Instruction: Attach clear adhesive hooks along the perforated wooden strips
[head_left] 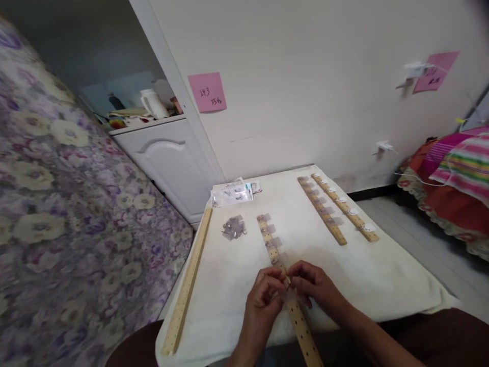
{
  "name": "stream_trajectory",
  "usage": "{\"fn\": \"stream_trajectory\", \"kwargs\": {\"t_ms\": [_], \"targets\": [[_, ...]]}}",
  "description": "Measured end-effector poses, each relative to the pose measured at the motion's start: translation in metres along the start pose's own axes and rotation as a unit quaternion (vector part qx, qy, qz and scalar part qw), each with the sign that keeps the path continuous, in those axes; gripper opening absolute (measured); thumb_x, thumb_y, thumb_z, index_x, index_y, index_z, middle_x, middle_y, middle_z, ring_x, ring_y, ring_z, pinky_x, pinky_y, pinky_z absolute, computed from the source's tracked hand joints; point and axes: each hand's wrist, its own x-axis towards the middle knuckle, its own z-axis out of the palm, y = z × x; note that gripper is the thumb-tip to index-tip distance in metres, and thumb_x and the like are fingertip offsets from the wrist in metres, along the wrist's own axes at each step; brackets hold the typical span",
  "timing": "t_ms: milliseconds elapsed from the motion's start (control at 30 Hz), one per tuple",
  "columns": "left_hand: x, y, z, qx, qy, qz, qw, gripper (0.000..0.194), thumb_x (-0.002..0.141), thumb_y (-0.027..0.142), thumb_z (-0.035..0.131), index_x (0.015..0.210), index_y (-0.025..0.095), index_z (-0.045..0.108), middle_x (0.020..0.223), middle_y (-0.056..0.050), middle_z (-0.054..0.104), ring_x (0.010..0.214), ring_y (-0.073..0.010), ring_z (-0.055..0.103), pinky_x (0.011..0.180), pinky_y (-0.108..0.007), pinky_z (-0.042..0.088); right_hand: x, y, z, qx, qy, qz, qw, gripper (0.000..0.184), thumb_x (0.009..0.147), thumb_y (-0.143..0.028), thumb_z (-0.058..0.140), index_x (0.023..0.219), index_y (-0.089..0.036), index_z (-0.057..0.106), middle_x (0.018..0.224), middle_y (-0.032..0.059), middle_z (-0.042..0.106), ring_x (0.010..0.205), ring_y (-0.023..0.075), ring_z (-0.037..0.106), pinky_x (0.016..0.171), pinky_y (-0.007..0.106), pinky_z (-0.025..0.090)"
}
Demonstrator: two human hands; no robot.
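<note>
A long wooden strip with rows of holes [300, 326] runs from the table's middle toward my lap. Along its far part sit several small metal clips with clear straps [272, 243]. My left hand [265, 296] has its fingers pinched at the strip's left side, on a small metal clip [289, 287] with a clear strap. From the right, my right hand [315, 284] closes its fingertips on the same clip, just over the strip. Fingers hide part of the clip. Beyond my left hand lies a loose pile of clear-strapped clips [234, 228].
Another holed strip [189, 285] lies along the left edge of the cloth-covered table [229, 265]. At the right lie two strips, one with clear-strapped clips [321, 206] and one with white round pieces [344, 204]. Clear packets [232, 194] rest at the back left, near the wall.
</note>
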Motion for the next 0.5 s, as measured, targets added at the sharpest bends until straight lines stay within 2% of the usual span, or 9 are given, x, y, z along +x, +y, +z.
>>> {"fn": "stream_trajectory", "kwargs": {"t_ms": [133, 333, 500], "targets": [[-0.0011, 0.0004, 0.0023, 0.058, 0.005, 0.015, 0.998, 0.004, 0.078, 0.018, 0.059, 0.074, 0.019, 0.06, 0.109, -0.007, 0.052, 0.106, -0.021, 0.053, 0.09, -0.033, 0.044, -0.0011, -0.0035, -0.0023, -0.025, 0.0, -0.001, 1.0, 0.026, 0.078, -0.043, 0.062, 0.079, -0.017, 0.059, 0.054, -0.0071, 0.047, 0.04, 0.0049, 0.038, 0.039, 0.018, 0.03], [-0.0018, 0.0005, -0.0014, 0.189, 0.018, 0.062, 0.98, 0.008, 0.08, 0.015, 0.055, 0.077, 0.02, 0.06, 0.094, -0.004, 0.058, 0.093, -0.0184, 0.057, 0.082, -0.031, 0.045, -0.0026, -0.0024, -0.0036, -0.045, -0.018, 0.006, 0.999, 0.03, 0.076, -0.046, 0.064, 0.076, -0.017, 0.062, 0.049, -0.008, 0.041, 0.04, 0.0048, 0.031, 0.04, 0.019, 0.023], [-0.0051, 0.0002, -0.0063, 0.262, 0.017, 0.084, 0.961, 0.013, 0.083, 0.015, 0.049, 0.083, 0.022, 0.06, 0.1, -0.005, 0.057, 0.097, -0.019, 0.055, 0.083, -0.032, 0.046, -0.0026, 0.001, -0.0012, -0.057, -0.014, 0.014, 0.998, 0.032, 0.078, -0.048, 0.06, 0.071, -0.017, 0.06, 0.047, -0.0083, 0.037, 0.041, 0.0055, 0.03, 0.042, 0.02, 0.023]]}}
